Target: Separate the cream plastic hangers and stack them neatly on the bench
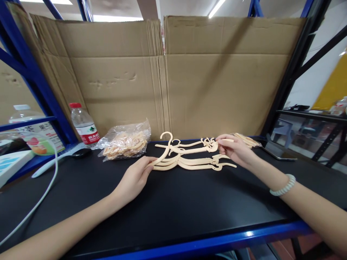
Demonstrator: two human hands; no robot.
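Several cream plastic clothes hangers (pixel 195 167) lie in an overlapping row on the black tabletop, their ends at the right curled into small hooks. Above them a cream clothes hanger (pixel 166 151) is tilted, its big hook pointing up. My left hand (pixel 137 177) pinches the left arm of this hanger between thumb and fingers. At its other end, my right hand (pixel 234 148) has its fingertips closed on the right arm, near the notched tip. The overlap partly hides which arm belongs to which hanger.
A clear bag of cream hangers (pixel 126 142) lies behind my left hand, and another bag (pixel 248 140) beyond my right. At left stand a red-capped water bottle (pixel 85 124), a larger bottle (pixel 40 133) and a white cable (pixel 54 173). Cardboard (pixel 121 79) walls the back; a phone-like slab (pixel 279 150) lies right.
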